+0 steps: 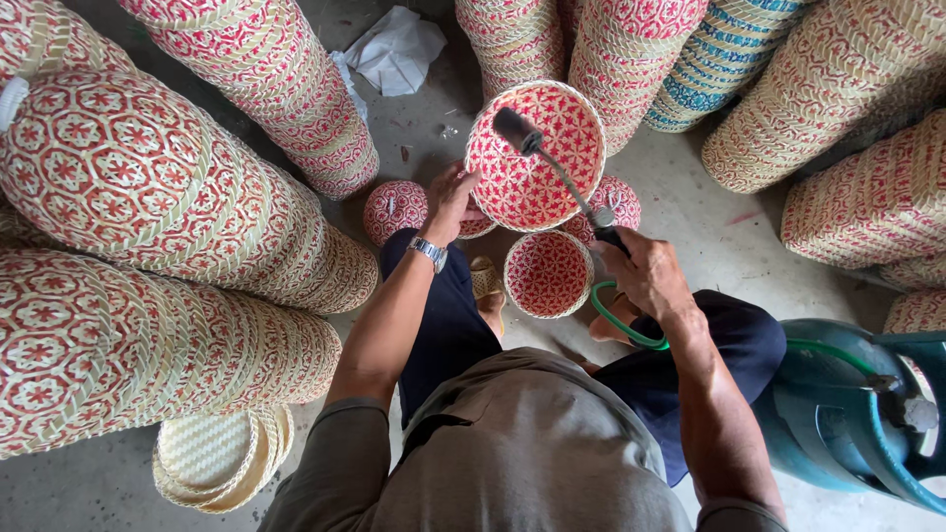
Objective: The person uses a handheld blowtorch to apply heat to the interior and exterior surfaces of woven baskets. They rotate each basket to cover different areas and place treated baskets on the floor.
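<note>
**Woven baskets and a gas torch, seen from above**

So the person sits on a bare concrete floor (709, 227), ringed by tall stacks of baskets (266, 79). All of it is flat woven strips, pale straw colour with red star and hexagon patterns; one stack (724, 59) at the top right is blue instead. The weave looks tight and a bit ribbed along the rims.

The left hand (448, 202) has its grip closed on the lower left rim of a round bowl-shaped basket (537, 187), tipped up so the red patterned inside faces the camera. The right hand (645, 271) is wrapped tight round the dark handle of a torch (562, 172), a thin metal rod with a black nozzle. That nozzle sits right over the inside of the held basket, up and left of the right-hand grip.

A green hose (621, 320) loops from the handle toward a teal gas cylinder (847, 404) at the right. A smaller basket (548, 274) sits between the knees, and two domed lids (396, 209) lie just beyond. Plain flat lids (217, 458) are stacked bottom left.
</note>
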